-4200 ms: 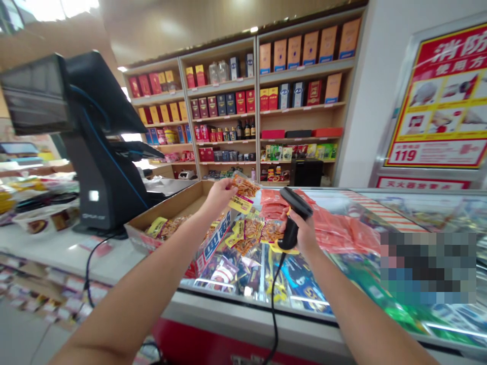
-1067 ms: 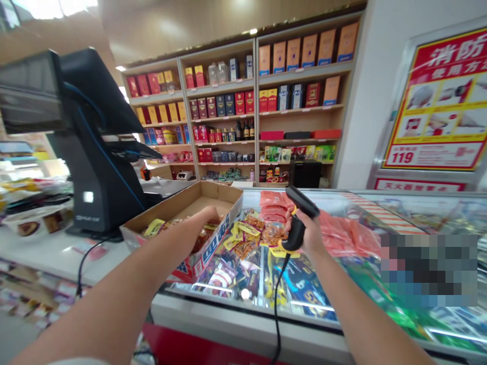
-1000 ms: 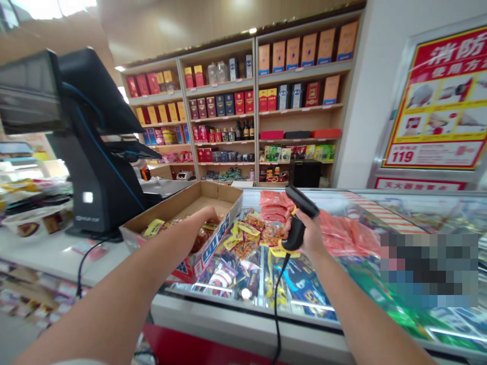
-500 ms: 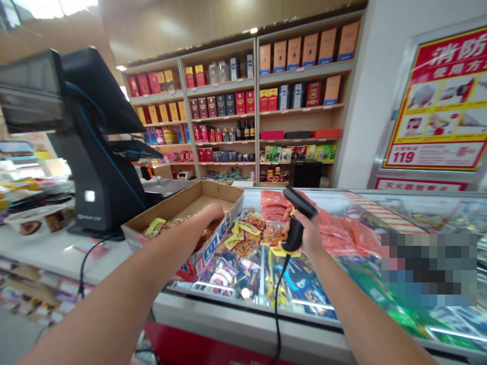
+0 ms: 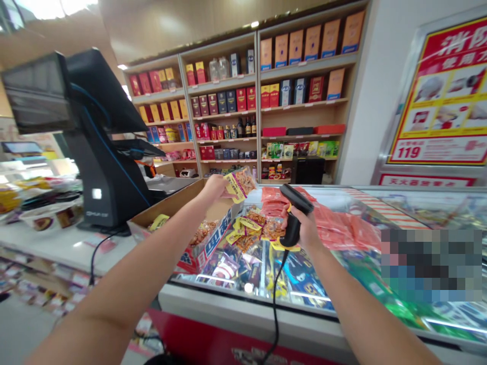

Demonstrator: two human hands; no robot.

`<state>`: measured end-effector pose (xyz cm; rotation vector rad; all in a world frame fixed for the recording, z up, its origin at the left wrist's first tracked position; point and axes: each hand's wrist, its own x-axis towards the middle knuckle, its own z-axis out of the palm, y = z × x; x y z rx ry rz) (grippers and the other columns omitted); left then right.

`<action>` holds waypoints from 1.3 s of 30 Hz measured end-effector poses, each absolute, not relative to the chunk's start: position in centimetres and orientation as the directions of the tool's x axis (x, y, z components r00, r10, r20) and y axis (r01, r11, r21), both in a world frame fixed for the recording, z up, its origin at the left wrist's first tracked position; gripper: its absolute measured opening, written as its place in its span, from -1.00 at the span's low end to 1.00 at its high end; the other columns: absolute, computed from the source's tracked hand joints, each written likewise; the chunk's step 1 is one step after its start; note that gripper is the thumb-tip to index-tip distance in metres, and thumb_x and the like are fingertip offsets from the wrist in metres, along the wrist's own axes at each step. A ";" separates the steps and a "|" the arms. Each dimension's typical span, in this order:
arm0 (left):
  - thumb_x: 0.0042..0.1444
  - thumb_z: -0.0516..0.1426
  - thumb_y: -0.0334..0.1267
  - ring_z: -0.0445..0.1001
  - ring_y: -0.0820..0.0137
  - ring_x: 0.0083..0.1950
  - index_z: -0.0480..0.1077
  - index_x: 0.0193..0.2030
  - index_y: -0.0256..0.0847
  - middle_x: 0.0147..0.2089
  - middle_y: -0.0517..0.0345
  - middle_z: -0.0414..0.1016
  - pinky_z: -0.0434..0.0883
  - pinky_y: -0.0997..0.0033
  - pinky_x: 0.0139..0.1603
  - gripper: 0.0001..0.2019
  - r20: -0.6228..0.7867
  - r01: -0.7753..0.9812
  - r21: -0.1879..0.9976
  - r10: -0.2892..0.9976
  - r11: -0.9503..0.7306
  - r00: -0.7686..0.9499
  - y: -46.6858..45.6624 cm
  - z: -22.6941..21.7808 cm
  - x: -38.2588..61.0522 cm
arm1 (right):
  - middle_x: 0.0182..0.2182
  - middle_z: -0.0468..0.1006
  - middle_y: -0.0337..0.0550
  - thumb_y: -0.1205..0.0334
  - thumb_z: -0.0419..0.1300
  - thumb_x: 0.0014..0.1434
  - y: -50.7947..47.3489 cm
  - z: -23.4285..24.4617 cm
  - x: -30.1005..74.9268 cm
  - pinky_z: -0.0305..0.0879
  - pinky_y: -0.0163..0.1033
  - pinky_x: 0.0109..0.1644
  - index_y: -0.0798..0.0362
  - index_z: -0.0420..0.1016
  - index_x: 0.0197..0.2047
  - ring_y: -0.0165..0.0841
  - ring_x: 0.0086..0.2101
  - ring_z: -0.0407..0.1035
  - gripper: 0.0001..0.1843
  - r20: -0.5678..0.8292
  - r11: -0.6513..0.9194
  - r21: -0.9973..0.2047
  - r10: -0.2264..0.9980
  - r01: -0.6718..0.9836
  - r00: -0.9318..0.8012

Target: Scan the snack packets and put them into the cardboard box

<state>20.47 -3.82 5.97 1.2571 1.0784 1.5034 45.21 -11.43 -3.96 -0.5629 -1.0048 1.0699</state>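
Observation:
My left hand [image 5: 215,190] is closed on the edge of a yellow-and-clear snack packet [image 5: 242,183], raised above the right side of an open cardboard box [image 5: 218,238]. More snack packets [image 5: 203,231] lie inside that box, partly hidden by my left arm. My right hand [image 5: 304,228] is wrapped round the grip of a black barcode scanner [image 5: 293,215], whose head points up and to the left. Beneath and beside the scanner, a loose pile of the same yellow packets [image 5: 249,228] rests on the glass counter. Flat orange-red packets [image 5: 335,223] are spread just behind my right hand.
A black checkout terminal [image 5: 102,152] stands on the white counter [image 5: 72,248] at left. The scanner's cable [image 5: 274,309] hangs over the front edge of the glass display counter [image 5: 243,304]. Shelves of boxed goods [image 5: 224,104] line the back wall. A pixelated patch covers the right side.
My left hand has risen out of the cardboard box, bringing up a snack packet. My right hand and the scanner stay in nearly the same place.

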 end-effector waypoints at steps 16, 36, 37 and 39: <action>-0.01 0.23 -0.32 0.50 0.48 -0.25 0.28 -0.27 -0.19 -0.33 0.25 0.46 0.47 0.08 0.09 -0.80 0.283 -0.614 0.714 0.941 -0.337 -0.188 -4.2 -8.2 26.4 | -0.54 0.51 -0.22 0.06 0.32 -0.08 -11.8 -4.2 44.7 0.27 -0.34 -0.67 0.10 0.45 -0.40 -0.43 -0.71 0.35 -0.72 0.272 0.198 -0.896 0.952 -0.397 -0.140; -0.01 0.23 -0.35 0.47 0.53 -0.35 0.26 -0.36 -0.22 -0.40 0.28 0.46 0.45 0.09 0.11 -0.82 0.253 -0.646 0.730 0.966 -0.224 -0.049 -5.2 -8.6 27.0 | -0.71 0.47 -0.22 0.00 0.30 -0.07 -12.1 -4.6 44.5 0.24 -0.37 -0.64 0.09 0.46 -0.53 -0.44 -0.73 0.32 -0.70 0.209 0.150 -0.951 0.956 -0.270 -0.206; -0.01 0.23 -0.35 0.47 0.53 -0.35 0.25 -0.36 -0.21 -0.40 0.28 0.46 0.46 0.09 0.11 -0.81 0.250 -0.646 0.730 0.967 -0.222 -0.049 -5.2 -8.6 27.0 | -0.72 0.46 -0.22 0.00 0.30 -0.07 -12.1 -4.6 44.5 0.24 -0.37 -0.64 0.09 0.46 -0.53 -0.43 -0.73 0.32 -0.70 0.212 0.153 -0.950 0.955 -0.271 -0.206; 0.00 0.23 -0.35 0.47 0.53 -0.35 0.25 -0.36 -0.21 -0.40 0.29 0.45 0.46 0.09 0.11 -0.82 0.247 -0.644 0.732 0.968 -0.220 -0.050 -5.3 -8.5 26.9 | -0.73 0.44 -0.24 0.01 0.30 -0.06 -12.1 -4.5 44.4 0.24 -0.37 -0.64 0.09 0.46 -0.52 -0.43 -0.73 0.32 -0.70 0.218 0.159 -0.948 0.955 -0.275 -0.202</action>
